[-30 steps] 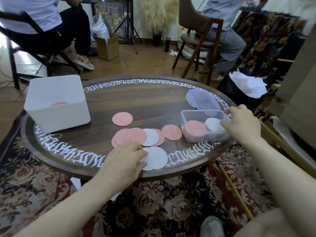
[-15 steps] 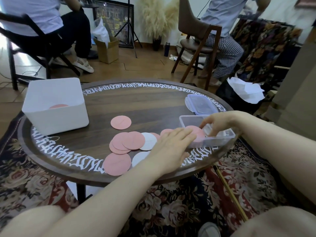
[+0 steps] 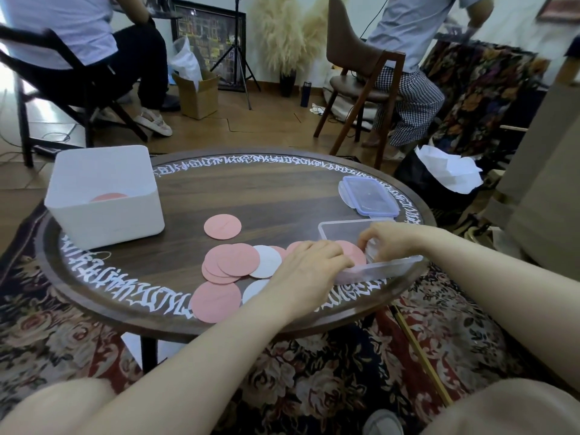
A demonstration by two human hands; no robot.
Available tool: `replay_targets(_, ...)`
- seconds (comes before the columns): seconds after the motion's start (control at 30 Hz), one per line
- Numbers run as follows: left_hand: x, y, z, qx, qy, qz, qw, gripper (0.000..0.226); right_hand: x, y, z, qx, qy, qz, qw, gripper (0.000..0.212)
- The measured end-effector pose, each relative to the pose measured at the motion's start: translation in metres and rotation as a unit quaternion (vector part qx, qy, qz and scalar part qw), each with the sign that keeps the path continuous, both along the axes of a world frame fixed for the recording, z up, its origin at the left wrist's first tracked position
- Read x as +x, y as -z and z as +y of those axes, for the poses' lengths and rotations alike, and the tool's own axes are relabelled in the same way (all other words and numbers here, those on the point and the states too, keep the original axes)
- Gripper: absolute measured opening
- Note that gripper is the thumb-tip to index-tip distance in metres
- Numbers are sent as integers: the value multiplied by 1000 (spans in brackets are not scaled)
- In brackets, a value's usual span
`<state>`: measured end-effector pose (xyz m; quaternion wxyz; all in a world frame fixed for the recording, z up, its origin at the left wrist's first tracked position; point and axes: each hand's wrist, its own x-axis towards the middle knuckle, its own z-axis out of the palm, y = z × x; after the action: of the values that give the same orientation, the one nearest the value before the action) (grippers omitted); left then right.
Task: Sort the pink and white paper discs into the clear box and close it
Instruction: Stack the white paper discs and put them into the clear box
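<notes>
The clear box [image 3: 332, 229] stands open at the table's right front edge, and its lid [image 3: 367, 199] lies flat behind it. My left hand [image 3: 309, 268] lies with fairly straight fingers on a pink disc [image 3: 356, 254] at the box's left wall. Inside the box, my right hand [image 3: 389, 243] curls its fingers down and pinches that disc's right edge. Loose on the table are a single pink disc [image 3: 222, 226], an overlapping pink pile [image 3: 232, 262], a white disc [image 3: 266, 261], a big pink disc [image 3: 215, 301] and a white disc [image 3: 254, 290] partly under my forearm.
A white bin [image 3: 103, 211] with a pink disc [image 3: 108, 197] inside stands at the table's left. The round wooden table [image 3: 251, 189] has a lettered rim. Two seated people on chairs are behind it, and crumpled white paper [image 3: 448, 167] lies at the right.
My left hand left the front discs and moved right to the box's left wall, uncovering a big pink disc. My right hand went from the box's right side down into it.
</notes>
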<state>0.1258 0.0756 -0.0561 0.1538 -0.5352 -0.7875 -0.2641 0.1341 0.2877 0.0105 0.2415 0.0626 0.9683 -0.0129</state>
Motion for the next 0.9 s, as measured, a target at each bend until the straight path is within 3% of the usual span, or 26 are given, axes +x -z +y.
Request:
replay_targets(0.2, 0, 0, -3, -11, 12, -10, 1000, 33, 2, -2, -5, 54, -14, 8, 998, 35)
replay_targets(0.4, -2, 0, -3, -21, 15, -26, 999, 33, 4, 9, 2, -15, -36, 54, 998, 16)
replay_targets(0.9, -1, -4, -6, -58, 35, -43, 997, 38, 1, 16, 13, -58, -26, 66, 996, 14)
